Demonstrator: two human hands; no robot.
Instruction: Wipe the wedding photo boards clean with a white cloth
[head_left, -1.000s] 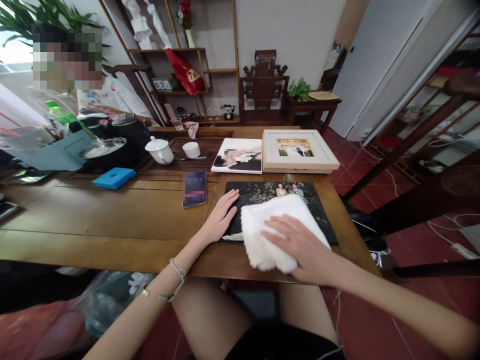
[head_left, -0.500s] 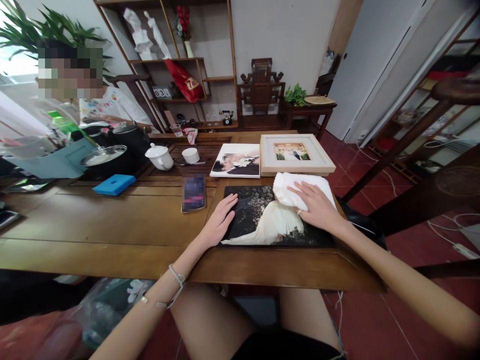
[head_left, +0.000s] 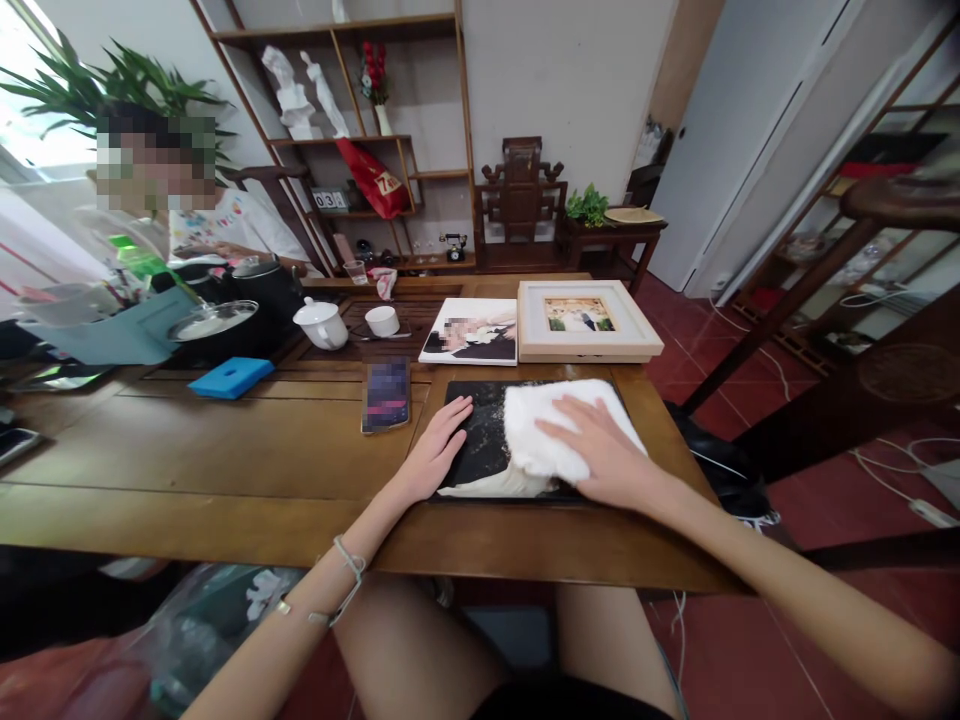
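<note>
A dark printed panel (head_left: pixel 474 435) showing a pale, flowing dress lies flat near the table's front edge. My left hand (head_left: pixel 439 445) rests open on the panel's left side, fingers stretched out. With my right hand (head_left: pixel 592 450) I hold a folded white towel (head_left: pixel 529 425) against the panel, my fingers laid over its top. The towel covers much of the panel's middle and right, and my right thumb is hidden. Just behind the panel are a white-edged photo print (head_left: pixel 469 335) and a light wooden picture frame (head_left: pixel 637 340).
Left of the panel lie a phone (head_left: pixel 386 398) and a blue block (head_left: pixel 231 377). Farther back stand a white lidded teapot (head_left: pixel 321 325), a white cup (head_left: pixel 382 321) and a black pot (head_left: pixel 214 325). Another person (head_left: pixel 240 225) sits at the far left. A dark chair (head_left: pixel 885 340) stands at the right.
My right hand and the towel have moved left and toward me, from the panel's upper right corner over the dress. My left hand stays on the left side.
</note>
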